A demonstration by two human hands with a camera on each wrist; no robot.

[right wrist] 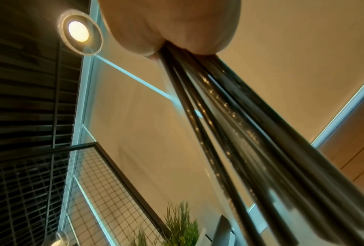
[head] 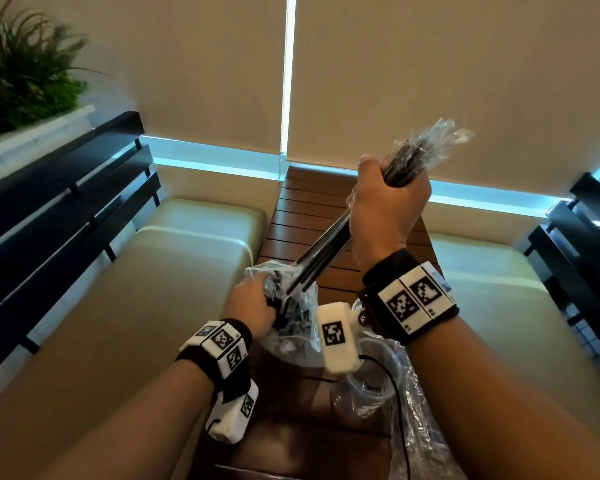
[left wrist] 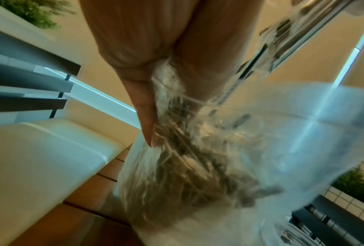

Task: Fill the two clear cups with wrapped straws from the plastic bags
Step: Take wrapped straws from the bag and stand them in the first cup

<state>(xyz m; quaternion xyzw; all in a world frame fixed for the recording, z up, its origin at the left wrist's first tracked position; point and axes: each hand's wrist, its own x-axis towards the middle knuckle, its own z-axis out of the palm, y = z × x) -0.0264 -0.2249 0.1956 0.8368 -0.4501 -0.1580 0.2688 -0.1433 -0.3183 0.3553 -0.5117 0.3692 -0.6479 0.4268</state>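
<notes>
The right grip (head: 392, 199) is fisted around a bundle of wrapped straws (head: 326, 252), and only the right wrist view shows each dark straw apart. The bundle slants from far right down into the plastic bag (head: 291, 306), whose neck the left grip (head: 253, 303) clutches above the desk (head: 305, 216); a clear cup (head: 371, 379) sits behind the right wrist.

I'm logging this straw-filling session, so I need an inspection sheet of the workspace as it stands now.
Surface: slatted wooden table.
Job's things: bundle of wrapped straws, lower end in plastic bag; clear cup under the right wrist, contents unclear; second cup not made out.
Clutter: loose plastic wrap.
Grips: right hand grips the straws; left hand holds the bag.
Cables: black cable from the wrist camera.
Surroundings: cushioned benches, plant, window blinds.
</notes>
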